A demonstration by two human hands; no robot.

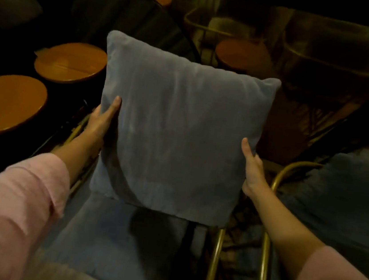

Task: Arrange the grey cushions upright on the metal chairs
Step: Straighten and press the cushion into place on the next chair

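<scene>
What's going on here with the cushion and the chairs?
A person in pink sleeves holds a grey cushion upright over the seat of a metal chair, the left hand on one side edge and the right hand on the other. Its lower edge sits at or just above the grey seat; which one is unclear. Another grey cushion lies on the neighbouring chair to the right. Round wooden tables stand around in the dim room.

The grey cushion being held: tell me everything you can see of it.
The grey cushion is square, plush and velvety, with seamed edges and pointed corners. It stands upright, slightly tilted, its lower edge at the blue-grey chair seat. The left hand and right hand grip its sides.
</scene>
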